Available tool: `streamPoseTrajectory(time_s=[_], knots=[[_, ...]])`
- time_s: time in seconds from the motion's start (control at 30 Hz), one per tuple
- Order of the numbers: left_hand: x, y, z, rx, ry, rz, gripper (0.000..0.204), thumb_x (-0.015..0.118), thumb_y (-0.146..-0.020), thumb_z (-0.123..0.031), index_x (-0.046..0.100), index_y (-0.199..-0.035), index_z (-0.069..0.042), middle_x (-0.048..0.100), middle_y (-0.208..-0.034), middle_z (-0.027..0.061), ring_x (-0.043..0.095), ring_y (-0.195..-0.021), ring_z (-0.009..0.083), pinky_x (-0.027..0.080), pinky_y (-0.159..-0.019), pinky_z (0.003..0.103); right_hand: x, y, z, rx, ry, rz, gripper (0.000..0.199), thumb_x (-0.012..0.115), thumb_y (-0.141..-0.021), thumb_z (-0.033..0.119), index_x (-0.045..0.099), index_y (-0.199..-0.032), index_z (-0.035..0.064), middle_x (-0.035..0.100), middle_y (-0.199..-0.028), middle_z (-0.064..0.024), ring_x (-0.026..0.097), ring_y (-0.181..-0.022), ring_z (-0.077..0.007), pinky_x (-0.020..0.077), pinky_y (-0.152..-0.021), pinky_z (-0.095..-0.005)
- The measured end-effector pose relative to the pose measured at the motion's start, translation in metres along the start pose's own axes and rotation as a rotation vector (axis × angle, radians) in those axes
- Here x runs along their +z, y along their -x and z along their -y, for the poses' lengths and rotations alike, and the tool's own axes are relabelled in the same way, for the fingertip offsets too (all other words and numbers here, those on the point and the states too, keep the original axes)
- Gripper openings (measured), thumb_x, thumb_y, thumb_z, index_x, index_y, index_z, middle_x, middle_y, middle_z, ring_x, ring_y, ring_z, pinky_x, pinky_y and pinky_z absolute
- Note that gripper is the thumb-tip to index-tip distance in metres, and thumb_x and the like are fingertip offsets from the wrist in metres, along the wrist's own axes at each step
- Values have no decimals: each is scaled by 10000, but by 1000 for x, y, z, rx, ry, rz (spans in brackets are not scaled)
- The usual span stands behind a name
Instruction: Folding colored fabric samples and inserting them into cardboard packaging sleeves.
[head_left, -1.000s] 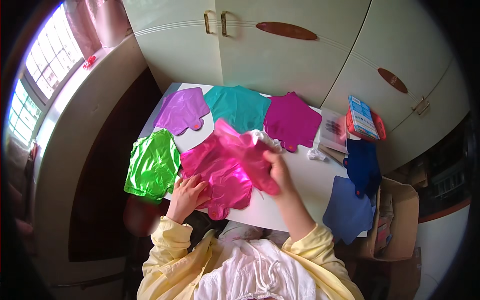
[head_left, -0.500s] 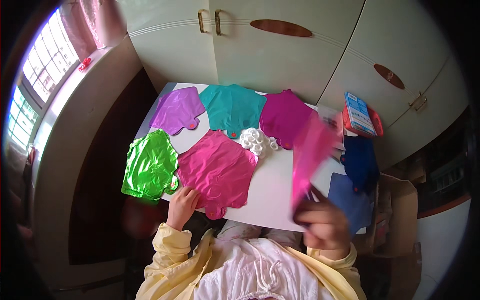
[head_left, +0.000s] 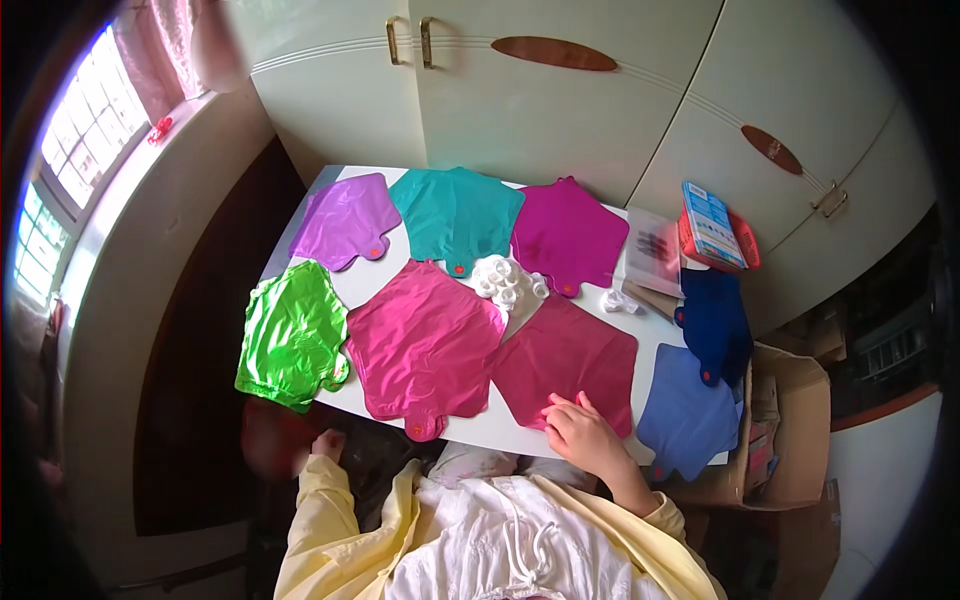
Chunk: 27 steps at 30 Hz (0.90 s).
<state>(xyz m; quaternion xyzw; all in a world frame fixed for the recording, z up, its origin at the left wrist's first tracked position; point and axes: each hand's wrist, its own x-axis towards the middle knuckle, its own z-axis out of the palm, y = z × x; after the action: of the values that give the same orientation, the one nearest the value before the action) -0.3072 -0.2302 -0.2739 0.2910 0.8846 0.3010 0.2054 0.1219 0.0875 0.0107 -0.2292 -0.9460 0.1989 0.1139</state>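
My right hand (head_left: 580, 432) rests with fingers spread on a dark pink flat foil balloon (head_left: 570, 358) at the table's front right. My left hand (head_left: 328, 442) hangs off the front left edge, beside the table; its fingers are mostly hidden. Left of the dark pink balloon lies a bright pink foil balloon (head_left: 425, 340), its tab toward me. A shiny green one (head_left: 292, 335) is at the far left, nearest my left hand. To the right of my right hand lies a light blue one (head_left: 688, 412), overhanging the front edge.
Purple (head_left: 345, 220), teal (head_left: 458, 218) and magenta (head_left: 570, 235) foil balloons line the back. White ribbon rolls (head_left: 505, 282) are heaped mid-table. A clear plastic bag (head_left: 650, 255), a navy balloon (head_left: 718, 325) and a red basket (head_left: 742, 240) sit right. An open cardboard box (head_left: 800, 420) adjoins the table.
The pink balloon that my right hand was swinging now lies flat on the table, and that hand has opened on it. My left hand has left the bright pink balloon and dropped off the edge.
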Motion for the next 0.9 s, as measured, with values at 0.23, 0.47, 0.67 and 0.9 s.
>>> streamPoseTrajectory(time_s=[0.23,0.47,0.67,0.9], knots=[[9,-33,83,-68,-919,539,212,571,-850,-248,677,-959,-100,675,-875,101,654,-888,251,522,-751,390,-20,-5,9,-19,31,62,425,634,-838,360,553,-1073,16,540,-1205,-170,458,-1229,-323,386,-992,-505],[10,-57,102,33,-917,522,195,599,-811,-284,677,-888,-123,665,-854,67,647,-837,256,525,-688,421,-95,-28,-48,80,261,164,379,645,-803,208,550,-1099,-10,567,-1115,-173,545,-1034,-339,448,-885,-414],[-3,-49,101,-81,-476,343,232,586,-833,-266,646,-1006,-122,639,-911,75,616,-838,244,518,-695,393,-79,-76,-138,137,500,-109,260,621,-791,130,586,-1034,43,576,-957,-131,579,-945,-305,480,-802,-408],[-41,-26,37,-161,491,-747,247,531,-866,-92,577,-1107,-60,604,-925,62,565,-858,172,493,-742,310,-50,-92,-164,124,558,-191,109,609,-779,130,683,-814,58,614,-826,-100,609,-902,-265,504,-741,-393]])
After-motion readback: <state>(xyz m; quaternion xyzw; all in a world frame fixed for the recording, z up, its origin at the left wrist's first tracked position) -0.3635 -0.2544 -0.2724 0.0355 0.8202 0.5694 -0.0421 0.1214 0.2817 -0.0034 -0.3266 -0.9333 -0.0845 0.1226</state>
